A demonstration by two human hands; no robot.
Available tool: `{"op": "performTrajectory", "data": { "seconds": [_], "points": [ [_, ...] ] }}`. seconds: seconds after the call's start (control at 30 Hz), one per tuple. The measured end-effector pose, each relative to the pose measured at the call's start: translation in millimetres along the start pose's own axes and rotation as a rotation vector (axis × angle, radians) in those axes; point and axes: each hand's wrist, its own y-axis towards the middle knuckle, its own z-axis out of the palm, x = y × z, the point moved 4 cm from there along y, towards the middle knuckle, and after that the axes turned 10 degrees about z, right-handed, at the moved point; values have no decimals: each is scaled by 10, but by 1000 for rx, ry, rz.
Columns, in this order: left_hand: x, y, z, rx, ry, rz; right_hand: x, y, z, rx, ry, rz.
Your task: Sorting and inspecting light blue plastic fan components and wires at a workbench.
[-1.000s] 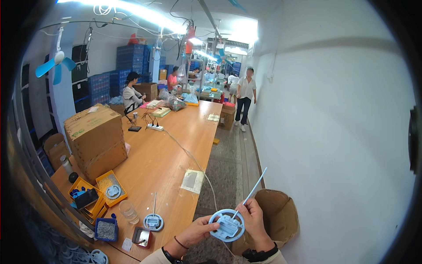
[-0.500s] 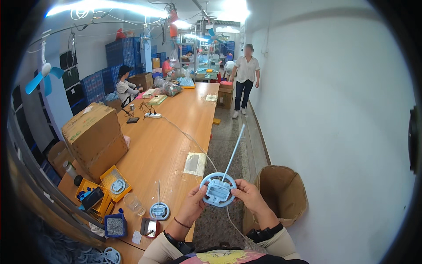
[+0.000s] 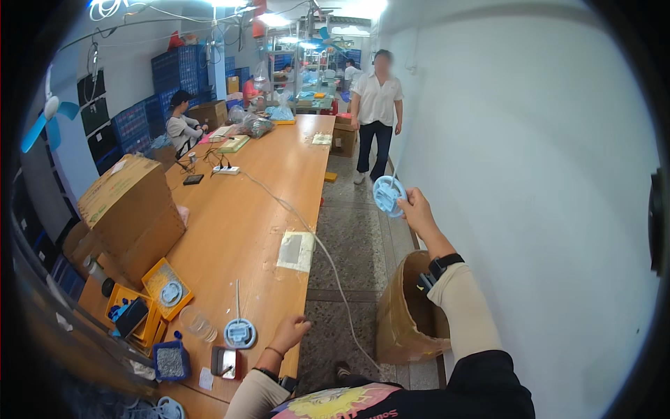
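Held out ahead over the aisle is a light-blue round plastic part with a thin rod (image 3: pixel 387 196). My right hand (image 3: pixel 421 212) is closed on its right rim, and the rod points up and away. My left hand (image 3: pixel 287 334) hovers by the table's right edge with its fingers curled and nothing seen in them. A similar light-blue round part with a rod (image 3: pixel 240 334) lies on the table (image 3: pixel 258 202) to the left of that hand. Beside it are a small red-rimmed box (image 3: pixel 226 362) and a clear cup (image 3: pixel 198 325).
A tall open cardboard box (image 3: pixel 401 328) stands by the wall below my right arm. A person in a white shirt (image 3: pixel 377 98) faces me in the aisle. A cable (image 3: pixel 328 255) hangs across the table edge. Yellow trays (image 3: pixel 167 286) and a carton (image 3: pixel 132 216) occupy the left.
My right hand has carried the round part up and forward. My left hand has let go of it and dropped toward the table edge. The person in the aisle has come closer.
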Motion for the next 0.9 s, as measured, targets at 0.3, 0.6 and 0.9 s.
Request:
{"op": "performTrajectory", "data": {
  "seconds": [0.3,0.6,0.9],
  "points": [
    [-771,860,-338,-251,160,172,3,583,119,202,274,-113],
    [-2476,2535,-148,-106,483,875,140,164,36,128,-143,-797],
    [-2279,2911,341,-92,534,932,-322,513,-235,252,-210,-640]
  ]
}}
